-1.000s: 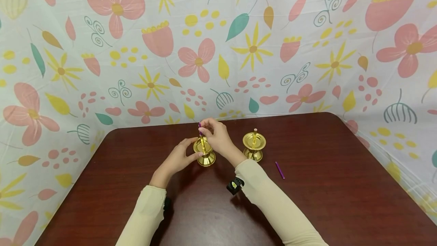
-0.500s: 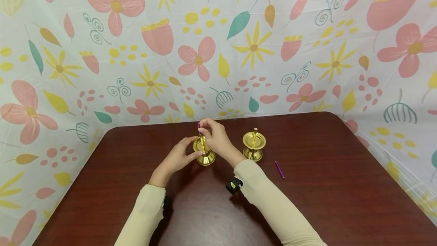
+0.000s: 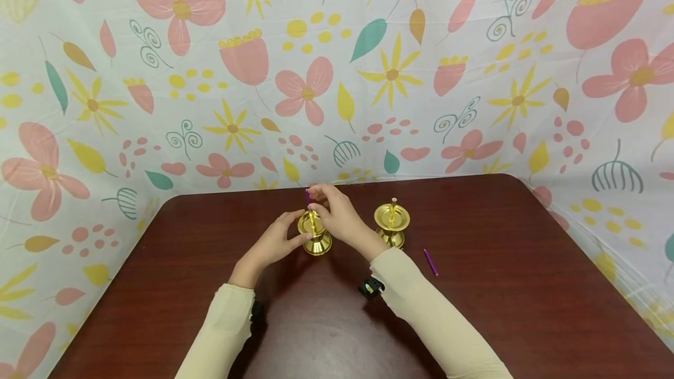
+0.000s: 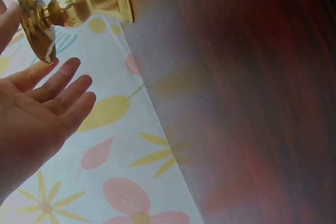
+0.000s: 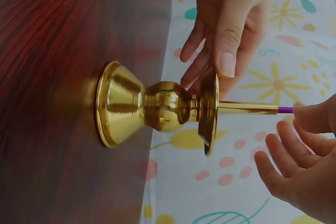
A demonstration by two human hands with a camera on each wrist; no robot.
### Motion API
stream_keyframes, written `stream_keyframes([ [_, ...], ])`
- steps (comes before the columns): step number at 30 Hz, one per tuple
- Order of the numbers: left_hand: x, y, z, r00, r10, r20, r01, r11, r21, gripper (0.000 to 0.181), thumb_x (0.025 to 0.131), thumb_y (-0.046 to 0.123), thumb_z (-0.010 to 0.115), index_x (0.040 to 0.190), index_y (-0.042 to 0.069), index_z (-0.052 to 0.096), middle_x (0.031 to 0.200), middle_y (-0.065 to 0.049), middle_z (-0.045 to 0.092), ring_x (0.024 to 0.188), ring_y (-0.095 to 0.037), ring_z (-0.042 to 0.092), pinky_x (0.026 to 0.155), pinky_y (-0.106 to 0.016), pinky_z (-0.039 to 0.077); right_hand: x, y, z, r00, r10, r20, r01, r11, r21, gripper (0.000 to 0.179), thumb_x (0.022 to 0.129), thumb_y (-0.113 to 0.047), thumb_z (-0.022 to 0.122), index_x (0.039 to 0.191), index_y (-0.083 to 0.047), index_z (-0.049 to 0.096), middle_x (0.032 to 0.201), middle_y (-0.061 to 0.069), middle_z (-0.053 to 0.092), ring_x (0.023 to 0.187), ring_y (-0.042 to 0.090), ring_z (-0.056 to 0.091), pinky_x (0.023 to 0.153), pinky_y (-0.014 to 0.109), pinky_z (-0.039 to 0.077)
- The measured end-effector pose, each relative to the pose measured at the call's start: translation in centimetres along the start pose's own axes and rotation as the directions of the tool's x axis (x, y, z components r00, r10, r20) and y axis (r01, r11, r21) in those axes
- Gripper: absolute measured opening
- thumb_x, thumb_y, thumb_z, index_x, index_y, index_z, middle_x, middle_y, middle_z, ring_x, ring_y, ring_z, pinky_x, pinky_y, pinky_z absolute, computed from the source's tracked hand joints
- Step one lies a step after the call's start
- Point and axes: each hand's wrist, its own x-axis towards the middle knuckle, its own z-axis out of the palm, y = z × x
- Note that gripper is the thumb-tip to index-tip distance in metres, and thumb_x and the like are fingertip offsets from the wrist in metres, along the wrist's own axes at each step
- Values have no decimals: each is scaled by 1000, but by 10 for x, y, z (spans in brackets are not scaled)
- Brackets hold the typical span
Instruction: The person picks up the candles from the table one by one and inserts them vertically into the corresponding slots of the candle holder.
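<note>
the head view is bright and even, with soft light over the floral cloth (image 3: 305,95), a pale sheen on the near middle of the table (image 3: 326,344) and soft-edged shadows beside the sleeves (image 3: 437,314). print near the outer edges looks stretched, and the purple stick (image 3: 308,195) is too small there for detail. the 2 wrist views are dimmer and hazier: the wood is murky, blurry reflections smear across it, and the left hand (image 4: 39,111) sits in shade in its own view. small bright highlights glint on the brass stand (image 5: 168,106), fairly sharp in the right wrist view.
</note>
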Motion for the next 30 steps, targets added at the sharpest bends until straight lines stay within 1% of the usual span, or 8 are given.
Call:
stream_keyframes([
  [5, -2, 4, -1, 1000, -2, 8, 2, 1000, 0, 67, 92, 23, 67, 145, -4, 36, 140, -24, 42, 133, -38, 38, 108, -54, 30, -7, 0, -5, 999, -11, 50, 14, 998, -56, 32, 93, -1, 60, 124, 4, 55, 118, 15, 57, 111, 28, 55, 94, 40, 47],
  [9, -4, 7, -3, 1000, -8, -5, 8, 999, 33, 67, 93, 25, 66, 145, -5, 35, 140, -24, 42, 133, -37, 38, 108, -53, 32, -12, -3, -9, 997, -4, 74, 11, 996, -92, 33, 94, -3, 60, 126, 7, 55, 121, 17, 55, 113, 31, 54, 95, 43, 46],
  [12, -7, 11, -4, 999, -3, -39, 7, 996, 89, 64, 94, 26, 65, 143, -4, 39, 139, -22, 44, 131, -35, 40, 106, -51, 35, -15, -6, -13, 997, -9, 79, 20, 990, -137, 34, 95, -8, 60, 125, 7, 56, 123, 18, 56, 116, 31, 53, 96, 44, 46],
  [15, -11, 17, -7, 995, 0, -97, 14, 989, 147, 59, 93, 27, 65, 140, -3, 44, 136, -20, 47, 128, -35, 43, 103, -51, 38, -18, -9, -17, 997, -23, 76, 36, 984, -176, 34, 95, -10, 60, 125, 5, 57, 124, 17, 56, 117, 31, 53, 97, 44, 44],
  [18, -14, 25, -10, 987, 8, -160, 24, 979, 201, 55, 93, 27, 66, 136, -2, 49, 132, -19, 51, 124, -34, 47, 99, -52, 41, -21, -10, -20, 997, -47, 64, 60, 976, -209, 32, 95, -9, 61, 124, 4, 58, 122, 16, 57, 115, 31, 53, 97, 44, 45],
  [23, -20, 37, -12, 971, 34, -236, 30, 964, 265, 46, 93, 27, 65, 130, 0, 56, 125, -15, 57, 117, -33, 52, 94, -49, 45, -27, -9, -25, 996, -86, 36, 92, 955, -282, 30, 93, -7, 63, 122, 3, 59, 119, 14, 59, 112, 30, 53, 95, 42, 45],
  [27, -23, 45, -9, 952, 84, -294, 9, 953, 304, 38, 93, 24, 66, 123, 1, 61, 116, -12, 61, 109, -30, 56, 89, -47, 47, -33, -9, -29, 993, -117, 17, 115, 929, -351, 28, 95, -11, 61, 120, 1, 60, 119, 13, 59, 113, 30, 53, 96, 44, 44],
  [30, -25, 50, -6, 931, 142, -335, -25, 944, 330, 33, 91, 21, 68, 117, 1, 63, 108, -11, 63, 101, -28, 58, 83, -45, 48, -37, -10, -34, 990, -139, 1, 128, 912, -390, 28, 97, -15, 58, 120, 0, 61, 119, 13, 60, 114, 31, 53, 97, 47, 42],
])
